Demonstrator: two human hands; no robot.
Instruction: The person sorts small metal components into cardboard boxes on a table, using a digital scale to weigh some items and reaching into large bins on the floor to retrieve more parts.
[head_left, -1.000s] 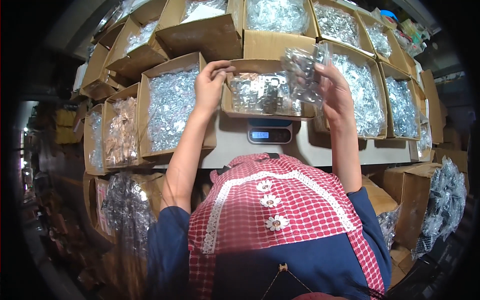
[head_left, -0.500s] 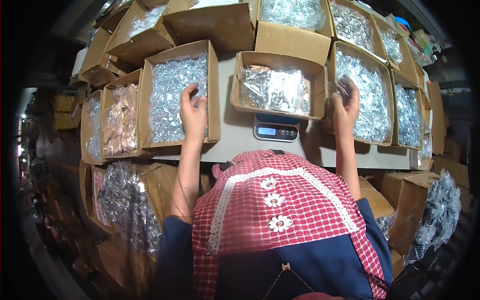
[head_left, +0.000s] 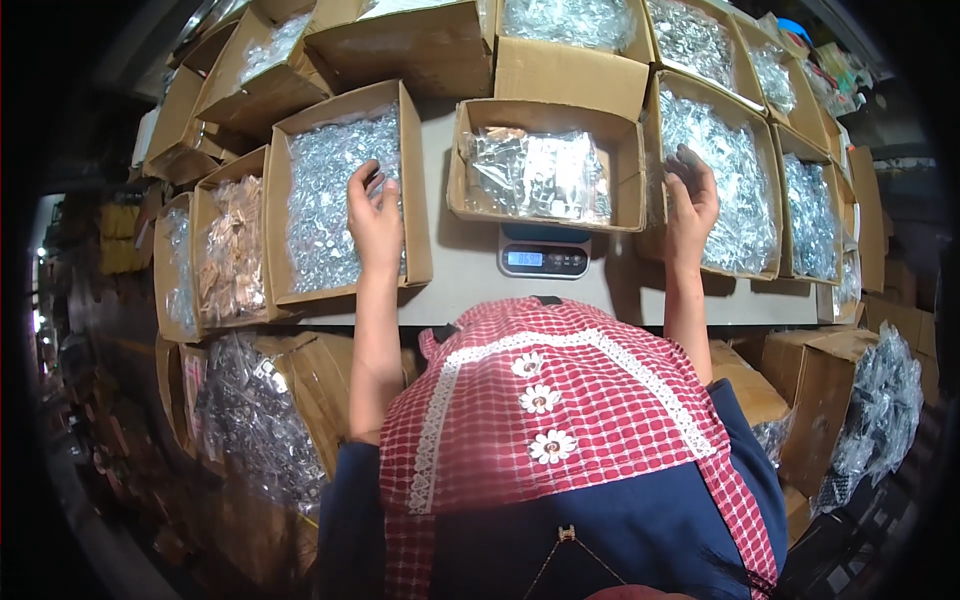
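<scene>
My left hand (head_left: 377,222) hovers over the near right side of an open carton of small silvery metal pieces (head_left: 340,190). Its fingers are bent and apart, with nothing seen in them. Over the left side of another carton of bagged shiny metal parts (head_left: 735,190) is my right hand (head_left: 690,212), fingers loosely curled and apart, and no held thing shows. Between the hands, a smaller cardboard box (head_left: 545,216) rests on a digital scale (head_left: 545,252) with a lit blue display. Clear plastic bags of flat metal parts (head_left: 540,172) lie inside that box.
Several more cartons of metal parts (head_left: 570,22) line the table's back and sides. At the left, a carton holds copper-coloured pieces (head_left: 235,235). Below the table edge stand cartons with bagged dark metal parts (head_left: 262,420) and a grey plastic-wrapped bundle (head_left: 870,410).
The whole view has shifted a little, so the boxes sit slightly farther left. My right hand is a bit farther right relative to the small box. The left hand stays over its carton.
</scene>
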